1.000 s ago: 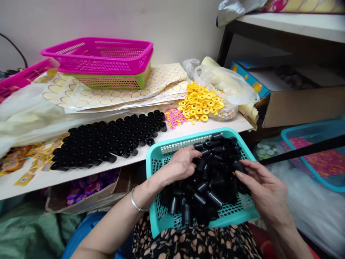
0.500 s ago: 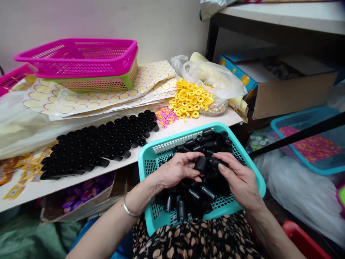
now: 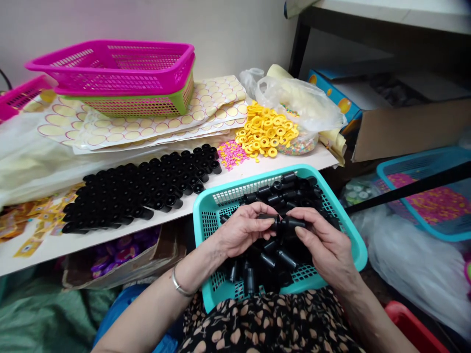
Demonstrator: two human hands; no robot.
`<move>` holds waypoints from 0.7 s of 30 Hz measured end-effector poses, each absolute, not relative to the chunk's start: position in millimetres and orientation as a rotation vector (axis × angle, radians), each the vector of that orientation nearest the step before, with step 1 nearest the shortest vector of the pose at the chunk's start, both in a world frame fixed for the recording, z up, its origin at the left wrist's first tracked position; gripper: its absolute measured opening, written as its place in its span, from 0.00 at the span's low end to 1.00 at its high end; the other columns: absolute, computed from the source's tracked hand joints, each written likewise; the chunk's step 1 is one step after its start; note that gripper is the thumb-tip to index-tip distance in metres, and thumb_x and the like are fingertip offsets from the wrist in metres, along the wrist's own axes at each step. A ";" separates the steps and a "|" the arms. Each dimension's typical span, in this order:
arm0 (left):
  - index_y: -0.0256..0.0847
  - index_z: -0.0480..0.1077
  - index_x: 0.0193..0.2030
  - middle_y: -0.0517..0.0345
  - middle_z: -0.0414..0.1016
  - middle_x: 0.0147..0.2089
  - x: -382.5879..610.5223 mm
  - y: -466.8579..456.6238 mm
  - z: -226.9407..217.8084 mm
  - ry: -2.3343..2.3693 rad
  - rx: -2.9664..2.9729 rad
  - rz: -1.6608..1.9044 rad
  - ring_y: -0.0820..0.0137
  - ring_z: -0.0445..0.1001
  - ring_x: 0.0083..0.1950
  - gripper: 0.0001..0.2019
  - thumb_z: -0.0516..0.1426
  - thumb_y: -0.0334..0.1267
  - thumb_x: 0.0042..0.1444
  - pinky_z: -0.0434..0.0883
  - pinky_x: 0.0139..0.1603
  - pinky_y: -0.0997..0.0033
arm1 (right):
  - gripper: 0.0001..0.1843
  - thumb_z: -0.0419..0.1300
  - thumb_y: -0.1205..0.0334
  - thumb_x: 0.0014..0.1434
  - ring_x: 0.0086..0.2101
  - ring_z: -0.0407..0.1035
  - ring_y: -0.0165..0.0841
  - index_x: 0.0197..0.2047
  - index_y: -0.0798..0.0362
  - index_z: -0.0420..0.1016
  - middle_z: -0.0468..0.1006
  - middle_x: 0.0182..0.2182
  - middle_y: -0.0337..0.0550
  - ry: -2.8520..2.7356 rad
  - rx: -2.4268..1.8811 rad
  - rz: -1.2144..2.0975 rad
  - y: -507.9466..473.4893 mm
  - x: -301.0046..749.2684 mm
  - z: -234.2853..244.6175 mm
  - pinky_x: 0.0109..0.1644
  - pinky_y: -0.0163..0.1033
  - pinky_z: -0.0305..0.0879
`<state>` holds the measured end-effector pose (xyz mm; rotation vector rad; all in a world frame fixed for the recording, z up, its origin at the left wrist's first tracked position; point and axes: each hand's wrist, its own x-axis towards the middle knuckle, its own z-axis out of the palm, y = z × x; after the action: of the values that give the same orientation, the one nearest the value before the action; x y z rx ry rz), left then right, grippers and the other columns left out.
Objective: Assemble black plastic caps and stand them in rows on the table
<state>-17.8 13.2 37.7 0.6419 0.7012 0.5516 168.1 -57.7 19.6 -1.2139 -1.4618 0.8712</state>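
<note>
Above a turquoise basket (image 3: 203, 255), my left hand (image 3: 241, 229) pinches a short black plastic cylinder (image 3: 273, 221) between thumb and fingers. My right hand (image 3: 326, 242) grips another black plastic piece (image 3: 293, 225), narrower toward the left. The two pieces meet end to end or nearly so; I cannot tell whether they are joined. Many loose black pieces (image 3: 268, 260) lie at odd angles in the basket beneath my hands. On the white table, similar black cylinders (image 3: 142, 184) stand upright in close rows, hollow tops up.
Yellow rings (image 3: 270, 128) and pink and orange beads (image 3: 231, 154) lie on the table beside a clear plastic bag (image 3: 301, 103). Stacked pink and green baskets (image 3: 121, 81) rest on sheets of round stickers (image 3: 206, 110). An open cardboard box (image 3: 408, 130) is at the right.
My left hand has turned its black cylinder level and brought it into line with the piece in my right hand. The view has shifted slightly.
</note>
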 end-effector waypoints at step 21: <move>0.36 0.76 0.41 0.59 0.73 0.28 -14.8 -10.8 33.4 0.677 0.765 0.404 0.74 0.70 0.29 0.25 0.69 0.48 0.36 0.69 0.35 0.71 | 0.48 0.49 0.36 0.58 0.64 0.47 0.51 0.71 0.48 0.30 0.43 0.69 0.49 -1.905 -1.295 0.907 -69.2 151.1 0.5 0.56 0.53 0.66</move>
<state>-14.8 -10.8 33.4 0.7654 0.6769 0.4040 151.1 -69.2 0.5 -1.2948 -1.9046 0.9071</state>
